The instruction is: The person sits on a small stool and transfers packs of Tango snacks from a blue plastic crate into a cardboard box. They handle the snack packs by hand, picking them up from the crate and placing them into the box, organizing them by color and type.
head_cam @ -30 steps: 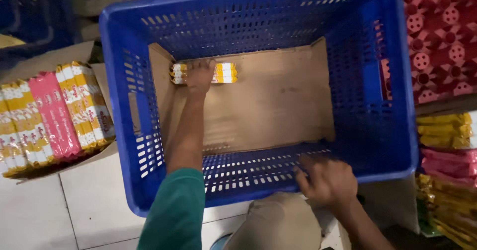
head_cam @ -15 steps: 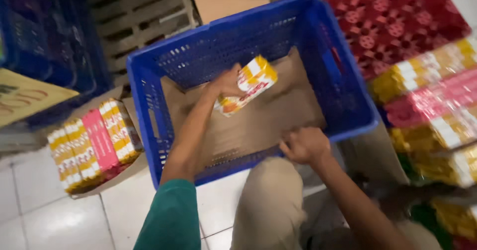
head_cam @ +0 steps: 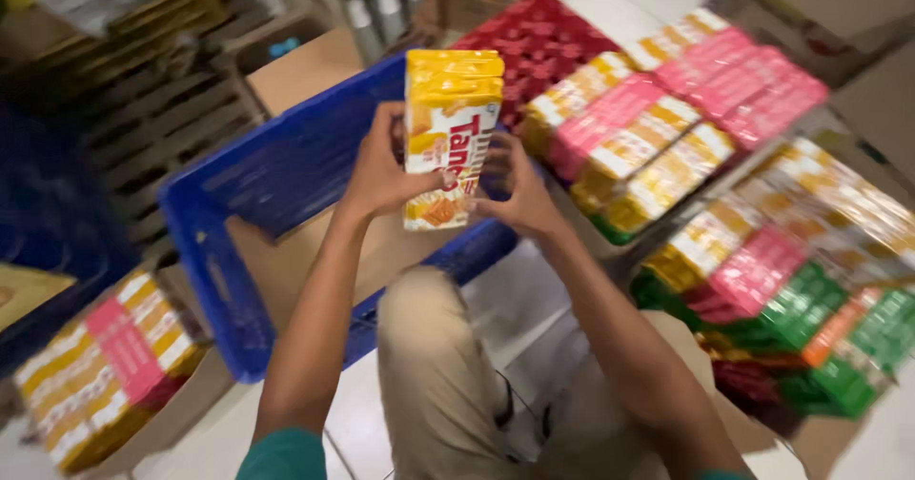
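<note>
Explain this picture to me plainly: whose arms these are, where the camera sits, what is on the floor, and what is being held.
The camera is worn on a person's head and looks down, so the two bare arms reaching in from the bottom are that person's own. Their bent knee shows between them.

The left hand and the right hand together hold up a stack of yellow snack packs, one hand on each side.

Behind the packs, on the tiled floor, stands a blue plastic crate with a sheet of cardboard lying in its bottom.

At the left, a cardboard box holds yellow and pink packs. At the right lie many more wrapped packs in yellow, pink, red and green.
</note>
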